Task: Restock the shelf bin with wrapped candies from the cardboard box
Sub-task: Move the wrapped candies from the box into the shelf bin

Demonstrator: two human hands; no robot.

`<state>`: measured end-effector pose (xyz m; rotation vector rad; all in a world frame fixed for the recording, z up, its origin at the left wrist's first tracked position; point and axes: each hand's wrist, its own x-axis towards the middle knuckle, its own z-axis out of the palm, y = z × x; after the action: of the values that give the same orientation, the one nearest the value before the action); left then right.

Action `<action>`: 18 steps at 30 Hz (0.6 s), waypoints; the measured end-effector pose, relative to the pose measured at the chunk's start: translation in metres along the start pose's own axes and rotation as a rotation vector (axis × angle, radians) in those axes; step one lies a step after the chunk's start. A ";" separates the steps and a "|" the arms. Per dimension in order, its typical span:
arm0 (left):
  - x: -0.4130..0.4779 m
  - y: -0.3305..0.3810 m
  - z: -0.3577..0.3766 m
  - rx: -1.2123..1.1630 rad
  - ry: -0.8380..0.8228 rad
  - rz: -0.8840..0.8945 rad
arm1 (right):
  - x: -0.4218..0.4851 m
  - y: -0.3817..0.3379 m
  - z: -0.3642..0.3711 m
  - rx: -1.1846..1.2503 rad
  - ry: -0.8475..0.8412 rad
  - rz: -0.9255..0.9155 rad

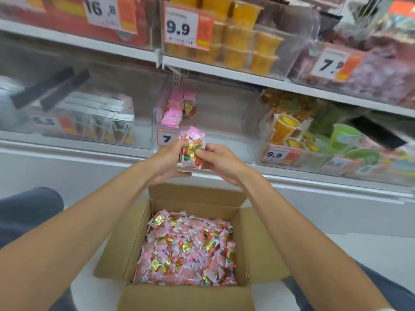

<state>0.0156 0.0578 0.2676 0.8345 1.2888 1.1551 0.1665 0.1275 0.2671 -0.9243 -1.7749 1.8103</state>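
The left hand (167, 163) and the right hand (221, 163) meet in front of the lower shelf, above the far edge of the cardboard box (195, 194); between them they grip a small bundle of wrapped candies (190, 151), pink, white and gold, stood upright; the fingers and thumbs of both hands are curled round its sides. The bundle is held just before the front left corner of the clear shelf bin (224, 122), partly covering the price tag (167, 138) there; inside the bin a short row of candies (175, 111) stands against the left wall; the rest of its floor is bare. The box sits on the floor with its flaps open; loose candies (186, 250) fill it from wall to wall. Small cartons (101, 122) fill the bin to the left; jelly cups (292, 131) fill the one to the right.
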 end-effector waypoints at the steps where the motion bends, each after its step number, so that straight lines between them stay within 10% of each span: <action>1: 0.000 0.009 0.003 -0.006 0.002 0.015 | 0.000 -0.009 -0.002 0.000 0.001 -0.018; 6: 0.013 0.047 0.018 0.071 0.035 0.121 | 0.013 -0.039 -0.011 0.126 -0.042 -0.055; 11: 0.046 0.070 0.004 0.631 0.180 0.491 | 0.043 -0.059 -0.024 0.199 0.011 -0.040; 18: 0.090 0.073 -0.081 1.104 0.650 0.597 | 0.136 -0.052 -0.069 -0.031 0.219 0.000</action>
<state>-0.0849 0.1517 0.3002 1.8270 2.3966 1.1617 0.1165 0.2768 0.3009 -1.0894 -1.6696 1.6166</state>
